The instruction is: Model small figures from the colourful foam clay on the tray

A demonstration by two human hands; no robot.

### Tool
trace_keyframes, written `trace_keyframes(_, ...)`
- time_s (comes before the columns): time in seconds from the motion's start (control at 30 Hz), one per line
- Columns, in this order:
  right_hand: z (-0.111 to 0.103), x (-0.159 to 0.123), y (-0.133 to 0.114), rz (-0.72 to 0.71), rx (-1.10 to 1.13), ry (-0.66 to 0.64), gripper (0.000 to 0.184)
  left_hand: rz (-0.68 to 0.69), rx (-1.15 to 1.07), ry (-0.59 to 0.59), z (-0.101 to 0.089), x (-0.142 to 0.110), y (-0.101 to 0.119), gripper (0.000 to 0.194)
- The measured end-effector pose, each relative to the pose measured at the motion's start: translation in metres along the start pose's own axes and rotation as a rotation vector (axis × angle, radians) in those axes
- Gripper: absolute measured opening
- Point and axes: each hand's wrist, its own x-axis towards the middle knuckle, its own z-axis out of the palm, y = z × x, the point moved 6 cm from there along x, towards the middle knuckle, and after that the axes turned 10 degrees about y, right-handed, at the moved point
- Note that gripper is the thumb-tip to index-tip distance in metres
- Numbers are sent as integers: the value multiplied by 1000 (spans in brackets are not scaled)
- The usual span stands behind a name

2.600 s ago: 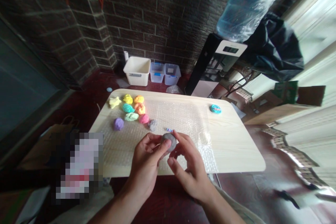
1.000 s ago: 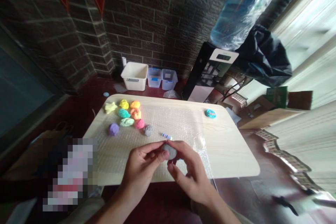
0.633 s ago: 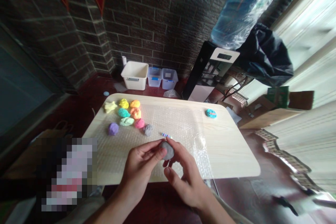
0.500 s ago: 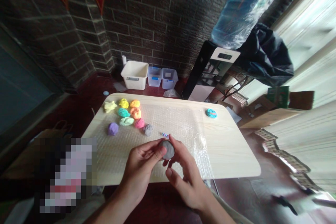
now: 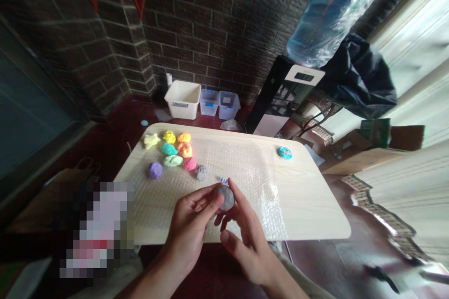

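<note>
A rounded grey lump of modelling clay point(image 5: 226, 197) is held over the near edge of the table. My left hand point(image 5: 192, 217) grips it from the left, thumb pressed on its face. Along its right side lies the index finger of my right hand point(image 5: 248, 238); the other fingers curl beneath, and the thumb stays apart from the clay. Just beyond my fingertips is a small striped piece point(image 5: 223, 180) in blue and white. To its left sit a crumpled grey lump point(image 5: 201, 172), a pink lump point(image 5: 190, 163) and a purple lump point(image 5: 155, 170).
Bubble wrap point(image 5: 231, 154) covers much of the pale wooden table point(image 5: 315, 196). More coloured lumps, including a teal one point(image 5: 169, 149), cluster at the far left. A blue round piece point(image 5: 285, 152) lies far right. Beyond stand bins point(image 5: 183, 103) and a water dispenser point(image 5: 277, 98).
The whole view has shifted slightly, with the table appearing a little further right. Both hands keep hold of the grey clay, and my right thumb sits slightly lower.
</note>
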Motion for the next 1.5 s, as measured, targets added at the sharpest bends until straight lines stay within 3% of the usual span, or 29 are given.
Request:
trace_keyframes(0.4, 1, -2, 0, 29, -38, -14, 80, 18, 42, -41, 3, -3, -4, 33)
trace_keyframes(0.63, -1, 6, -14, -11, -1, -8, 55, 10, 89, -69, 2, -1, -3, 34)
trace_keyframes(0.8, -2, 4, -14, 6, -24, -24, 69, 6, 105, -84, 2, 1, -1, 39)
trace_keyframes(1.1, -4, 8, -21, 9, 5, -57, 56, 9, 125, -87, 0, 1, -4, 34)
trace_keyframes(1.27, -9, 6, -20, -77, -171, -56, 70, 28, 101, -80, 1, 2, -1, 36)
trace_keyframes(1.5, -6, 1, -7, -91, -187, -39, 81, -31, 29, -17, 0, 1, -2, 39)
